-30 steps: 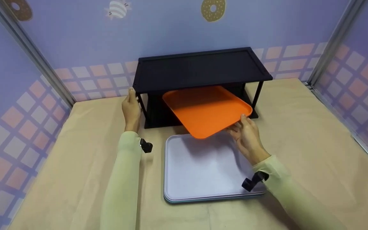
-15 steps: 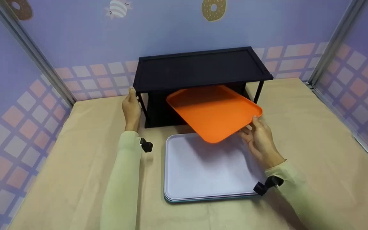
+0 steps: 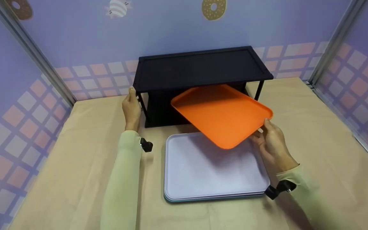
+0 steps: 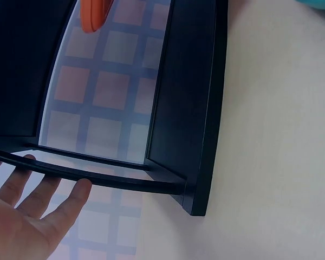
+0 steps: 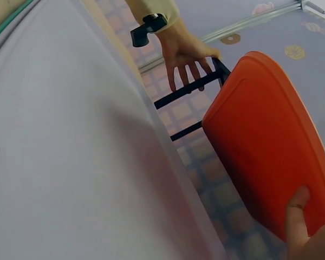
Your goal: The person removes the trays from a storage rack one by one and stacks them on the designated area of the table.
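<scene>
My right hand (image 3: 273, 143) grips the near right edge of an orange tray (image 3: 222, 115), thumb on top and fingers underneath. The tray is tilted; its far end lies under the top shelf of a black two-tier rack (image 3: 200, 68), and its near corner hangs over a lilac tray (image 3: 209, 172). That lilac tray tops a stack on the table. At the rack's left front corner, my left hand (image 3: 131, 108) holds the frame, thumb by the top shelf. In the left wrist view its fingers (image 4: 67, 206) lie against the side post (image 4: 97, 177).
Beneath the lilac tray, teal edges (image 3: 200, 200) of the stack show. The cloth-covered table (image 3: 318, 140) is enclosed by a patterned back wall (image 3: 171, 25) and side walls, joined by metal corner posts.
The orange tray has moved right and toward me with my right hand, so more of it is out from under the top shelf. My left hand and the rack stay in place.
</scene>
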The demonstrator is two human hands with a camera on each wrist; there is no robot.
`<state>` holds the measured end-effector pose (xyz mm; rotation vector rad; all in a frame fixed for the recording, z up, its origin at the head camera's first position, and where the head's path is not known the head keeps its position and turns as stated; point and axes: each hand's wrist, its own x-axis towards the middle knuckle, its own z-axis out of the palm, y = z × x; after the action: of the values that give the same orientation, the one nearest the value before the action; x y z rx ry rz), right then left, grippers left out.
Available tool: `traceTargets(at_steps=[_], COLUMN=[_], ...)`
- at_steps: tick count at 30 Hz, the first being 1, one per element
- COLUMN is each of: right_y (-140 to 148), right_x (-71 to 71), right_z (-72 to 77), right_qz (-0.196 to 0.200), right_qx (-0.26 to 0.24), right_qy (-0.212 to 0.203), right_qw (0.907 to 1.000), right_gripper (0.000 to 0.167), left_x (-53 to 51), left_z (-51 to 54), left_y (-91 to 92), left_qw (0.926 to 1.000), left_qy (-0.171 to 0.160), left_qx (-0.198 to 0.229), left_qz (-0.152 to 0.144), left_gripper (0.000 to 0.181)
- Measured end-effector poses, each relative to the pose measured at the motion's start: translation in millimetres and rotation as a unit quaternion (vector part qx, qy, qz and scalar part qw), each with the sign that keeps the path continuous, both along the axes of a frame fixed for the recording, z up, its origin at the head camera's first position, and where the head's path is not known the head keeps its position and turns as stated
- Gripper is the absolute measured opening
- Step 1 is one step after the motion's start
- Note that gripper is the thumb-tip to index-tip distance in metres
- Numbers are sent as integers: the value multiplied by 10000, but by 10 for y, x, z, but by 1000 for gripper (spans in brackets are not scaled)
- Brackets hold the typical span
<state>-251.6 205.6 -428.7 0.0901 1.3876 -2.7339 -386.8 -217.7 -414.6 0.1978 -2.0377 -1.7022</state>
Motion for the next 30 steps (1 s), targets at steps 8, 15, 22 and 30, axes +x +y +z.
traceTargets(at_steps=[8, 15, 22, 30], right_y=[164, 304, 429, 508], right_x=[56, 92, 139, 191], right_z=[4, -4, -29, -53], right_qz=[-65, -149, -78, 6], right_qx=[175, 3, -218, -434], right_qy=[60, 139, 191, 229], right_qw=[9998, 9998, 9995, 9988], right_gripper=[45, 41, 41, 40], left_x=[11, 11, 18, 29], left_z=[13, 30, 9, 11], left_y=[20, 41, 25, 1], left_qw=[9999, 9998, 9999, 9999], left_qy=[-22, -19, -66, -70], left_qx=[106, 179, 134, 113], left_qz=[-21, -49, -21, -4], left_gripper=[63, 60, 63, 61])
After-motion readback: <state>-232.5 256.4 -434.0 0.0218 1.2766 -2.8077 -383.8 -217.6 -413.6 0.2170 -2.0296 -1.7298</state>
